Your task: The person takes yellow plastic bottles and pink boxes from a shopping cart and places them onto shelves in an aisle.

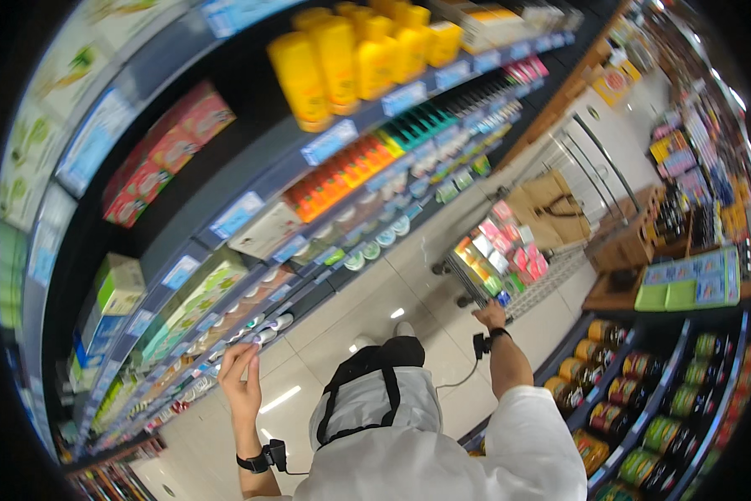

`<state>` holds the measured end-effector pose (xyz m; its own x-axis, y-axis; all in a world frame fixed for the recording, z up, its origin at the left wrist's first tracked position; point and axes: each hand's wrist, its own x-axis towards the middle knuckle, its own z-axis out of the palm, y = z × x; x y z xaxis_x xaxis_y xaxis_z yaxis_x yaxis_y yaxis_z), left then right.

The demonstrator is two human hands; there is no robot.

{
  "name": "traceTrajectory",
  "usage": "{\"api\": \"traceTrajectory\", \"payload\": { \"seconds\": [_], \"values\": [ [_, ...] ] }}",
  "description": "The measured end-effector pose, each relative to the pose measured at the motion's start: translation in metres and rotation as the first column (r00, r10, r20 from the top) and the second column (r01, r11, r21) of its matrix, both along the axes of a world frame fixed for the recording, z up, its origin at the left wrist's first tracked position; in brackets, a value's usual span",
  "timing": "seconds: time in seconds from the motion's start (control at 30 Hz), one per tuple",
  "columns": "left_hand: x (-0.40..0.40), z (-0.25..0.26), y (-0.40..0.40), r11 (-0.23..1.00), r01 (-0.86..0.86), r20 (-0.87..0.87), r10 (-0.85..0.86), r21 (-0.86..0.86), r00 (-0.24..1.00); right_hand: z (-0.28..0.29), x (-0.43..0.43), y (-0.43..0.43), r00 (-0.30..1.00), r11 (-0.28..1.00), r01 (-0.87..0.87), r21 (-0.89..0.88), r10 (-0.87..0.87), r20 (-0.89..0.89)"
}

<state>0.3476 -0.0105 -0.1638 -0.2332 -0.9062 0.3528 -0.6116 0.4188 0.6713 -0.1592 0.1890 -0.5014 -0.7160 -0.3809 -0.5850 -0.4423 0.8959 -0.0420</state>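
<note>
My left hand (241,372) is raised beside the shelving on the left, fingers loosely bent and the thumb apart. I see nothing held in it. In the view, its fingertips overlap white containers (281,322) on a low shelf; I cannot tell whether they touch. My right hand (492,314) is at the near edge of a metal shopping cart (541,285), its fingers around the rim. Small colourful packages (501,247) fill the cart's near part, with a blue item (504,298) close to my fingers. Behind them lies a brown paper bag (554,210).
Yellow bottles (325,69), orange boxes (344,178) and red boxes (175,150) line the left shelf unit (181,219). Jars (610,382) stand on the shelves to the right. Above them is a green display tray (664,294). Tiled floor (344,307) runs between.
</note>
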Motion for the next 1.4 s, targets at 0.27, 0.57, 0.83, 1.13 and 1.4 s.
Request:
{"api": "traceTrajectory", "payload": {
  "seconds": [0.27,0.57,0.83,1.13,1.4],
  "values": [
    [-0.042,-0.031,0.007,0.911,0.164,0.011,-0.181,0.378,0.983,-0.011,0.017,0.029,0.999,0.991,0.03,-0.133,-0.027,0.022],
    [-0.045,-0.078,0.037,0.744,0.134,0.154,-0.305,0.655,0.94,-0.026,0.017,0.029,0.981,0.981,-0.15,-0.122,0.163,0.105],
    [-0.001,-0.131,0.053,0.571,0.061,0.312,-0.531,0.818,0.788,-0.057,0.042,0.056,0.922,0.895,-0.348,-0.281,0.381,0.072],
    [-0.034,-0.016,0.026,0.714,0.354,0.38,-0.649,0.605,0.659,-0.046,0.09,0.061,0.936,0.925,-0.307,-0.223,0.336,0.108],
    [-0.025,0.176,0.049,0.428,0.898,-0.317,-0.842,0.103,0.438,-0.1,0.108,0.103,0.939,0.956,-0.207,-0.206,0.254,0.233]
  ]
}}
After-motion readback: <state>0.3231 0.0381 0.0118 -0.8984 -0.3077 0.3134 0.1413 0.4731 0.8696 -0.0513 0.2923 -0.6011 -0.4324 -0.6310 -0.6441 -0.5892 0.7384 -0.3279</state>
